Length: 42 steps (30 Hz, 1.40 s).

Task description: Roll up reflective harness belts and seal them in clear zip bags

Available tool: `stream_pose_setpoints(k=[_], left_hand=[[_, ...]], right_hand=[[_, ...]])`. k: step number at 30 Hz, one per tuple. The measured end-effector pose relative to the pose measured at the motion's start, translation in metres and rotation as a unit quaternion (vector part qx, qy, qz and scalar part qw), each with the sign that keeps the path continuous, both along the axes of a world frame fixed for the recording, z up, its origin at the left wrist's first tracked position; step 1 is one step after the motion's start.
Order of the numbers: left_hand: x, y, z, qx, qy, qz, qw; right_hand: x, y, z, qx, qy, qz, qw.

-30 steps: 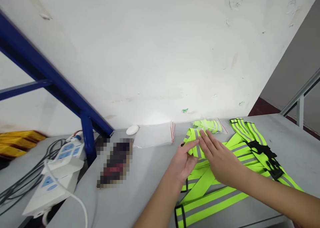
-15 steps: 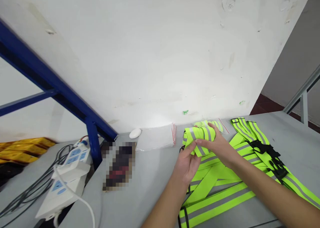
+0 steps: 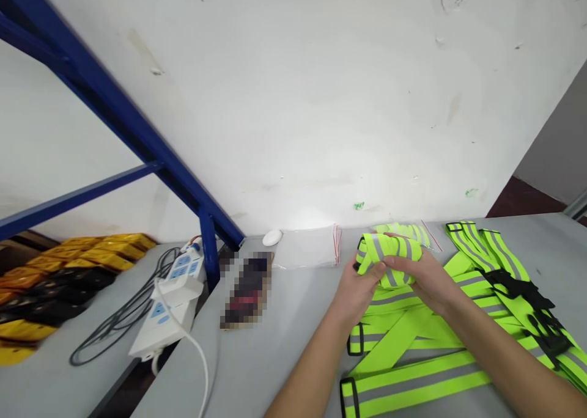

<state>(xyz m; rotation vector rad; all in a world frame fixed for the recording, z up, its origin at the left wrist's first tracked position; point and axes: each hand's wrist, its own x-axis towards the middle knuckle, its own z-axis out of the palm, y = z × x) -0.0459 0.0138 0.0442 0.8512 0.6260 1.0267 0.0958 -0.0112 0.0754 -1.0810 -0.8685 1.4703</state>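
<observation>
Both my hands hold a folded bundle of neon-yellow reflective strap (image 3: pixel 387 251) just above the grey table (image 3: pixel 284 344). My left hand (image 3: pixel 356 291) grips its lower left side, thumb on top. My right hand (image 3: pixel 428 282) closes over its right side. Under my hands lies a spread-out reflective vest (image 3: pixel 413 369) of the same yellow with grey stripes. Behind the bundle sits a clear bag (image 3: pixel 408 231) with a folded vest inside.
A stack of clear zip bags (image 3: pixel 309 256) and a white oval object (image 3: pixel 272 238) lie by the wall. More vests with black buckles (image 3: pixel 509 277) are at right. A blurred dark item (image 3: pixel 245 291), white power strips (image 3: pixel 172 296), a blue frame (image 3: pixel 208 256) and yellow-black goods (image 3: pixel 55 271) are left.
My hands folded the strap end from flat on the table into a bundle and lifted it. The view shifted left, so everything sits further right.
</observation>
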Motion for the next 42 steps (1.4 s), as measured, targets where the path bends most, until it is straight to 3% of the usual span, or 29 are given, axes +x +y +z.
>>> stream_pose_setpoints(k=[5, 7, 9, 11, 13, 15, 17, 20, 22, 27, 29, 31, 34, 36, 38, 42], left_hand=[[0.003, 0.001, 0.001, 0.119, 0.156, 0.081, 0.977], [-0.003, 0.006, 0.0, 0.175, 0.242, 0.101, 0.949], [-0.015, 0.016, -0.004, 0.23, 0.342, 0.153, 0.898], [-0.03, 0.03, -0.012, 0.262, 0.421, 0.247, 0.833], [-0.042, 0.046, -0.022, 0.263, 0.474, 0.327, 0.774], [-0.05, 0.06, -0.035, 0.257, 0.53, 0.348, 0.73], [-0.055, 0.07, -0.047, 0.245, 0.581, 0.33, 0.702], [-0.06, 0.078, -0.059, 0.218, 0.616, 0.307, 0.692], [-0.063, 0.079, -0.058, 0.208, 0.617, 0.306, 0.694], [-0.059, 0.062, -0.028, 0.247, 0.569, 0.331, 0.711], [-0.048, 0.048, -0.016, 0.311, 0.527, 0.313, 0.726], [-0.033, 0.033, -0.011, 0.376, 0.498, 0.243, 0.742], [-0.01, 0.016, -0.019, 0.393, 0.518, 0.107, 0.752], [0.001, 0.011, -0.028, 0.365, 0.566, 0.046, 0.738], [0.007, 0.01, -0.035, 0.348, 0.603, 0.024, 0.717], [0.008, 0.014, -0.036, 0.351, 0.619, 0.021, 0.702]], right_hand=[[0.003, 0.001, -0.011, -0.001, 0.003, -0.055, 0.998], [0.002, 0.0, -0.015, -0.003, -0.032, -0.081, 0.996], [0.002, -0.001, -0.018, 0.012, -0.118, -0.121, 0.985], [0.004, -0.002, -0.023, 0.071, -0.239, -0.16, 0.955], [0.007, -0.004, -0.029, 0.173, -0.341, -0.156, 0.911], [0.009, -0.007, -0.036, 0.272, -0.402, -0.106, 0.868], [0.009, -0.01, -0.041, 0.326, -0.445, -0.053, 0.832], [0.007, -0.014, -0.046, 0.35, -0.501, -0.014, 0.792], [0.005, -0.015, -0.049, 0.363, -0.526, -0.011, 0.769], [0.005, -0.015, -0.052, 0.42, -0.542, -0.034, 0.727], [0.009, -0.015, -0.049, 0.423, -0.517, -0.047, 0.743], [0.014, -0.016, -0.042, 0.391, -0.472, -0.081, 0.786], [0.024, -0.016, -0.028, 0.272, -0.394, -0.21, 0.852], [0.033, -0.013, -0.02, 0.172, -0.346, -0.299, 0.873], [0.042, -0.009, -0.014, 0.088, -0.298, -0.335, 0.89], [0.051, -0.002, -0.012, -0.007, -0.178, -0.313, 0.933]])
